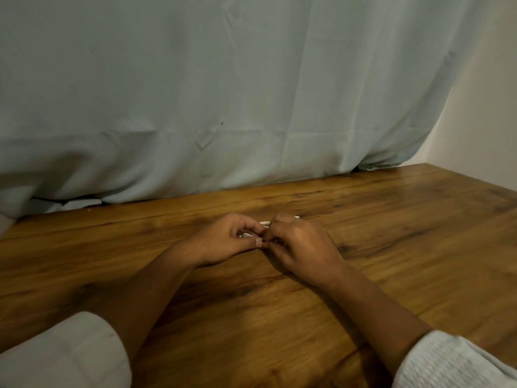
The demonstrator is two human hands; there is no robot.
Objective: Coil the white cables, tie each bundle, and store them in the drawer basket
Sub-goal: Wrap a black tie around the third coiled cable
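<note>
My left grip (pixel 226 239) and right grip (pixel 299 245) meet fingertip to fingertip on the table (pixel 391 247), about midway between its left and right edges and nearer the far edge than the near one. Both are closed on the white cable (pixel 264 223), fingers curled and pinching it between them. Very little of the cable shows: a short white stretch in the gap between my fingers, a sliver under my left fingers, and a small white tip poking out past my right knuckles. My hands hide the rest, so I cannot tell whether it is coiled or tied.

A pale grey-green cloth (pixel 195 93) hangs along the far edge, with dark gaps under its hem. A bare wall (pixel 489 121) shows beyond the far right corner. My light sleeves (pixel 64 357) are cut off at the bottom.
</note>
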